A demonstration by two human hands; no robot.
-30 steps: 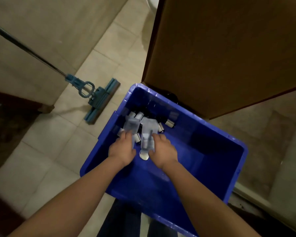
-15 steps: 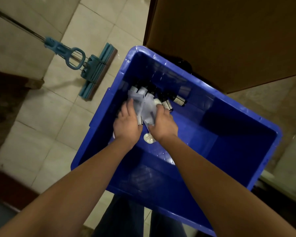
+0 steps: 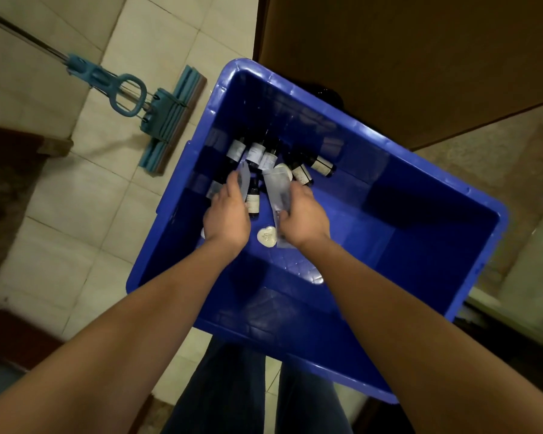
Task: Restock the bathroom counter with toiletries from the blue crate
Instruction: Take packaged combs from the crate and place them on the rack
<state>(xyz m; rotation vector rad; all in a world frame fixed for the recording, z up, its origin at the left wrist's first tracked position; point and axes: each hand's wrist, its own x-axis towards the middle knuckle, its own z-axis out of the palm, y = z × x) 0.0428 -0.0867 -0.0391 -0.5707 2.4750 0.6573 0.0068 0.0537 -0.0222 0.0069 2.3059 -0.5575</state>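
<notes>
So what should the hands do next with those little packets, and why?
Probably lift both hands up out of the blue crate. The left hand already pinches one clear packet and the right hand holds another packet, while the dark bottles and a heart-shaped soap lie loose below.

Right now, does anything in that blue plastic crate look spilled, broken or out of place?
Nothing looks spilled or broken. The small dark labelled bottles lie jumbled on their sides in the blue plastic crate's far corner, and a white heart-shaped soap lies loose on the floor between both hands.
</notes>
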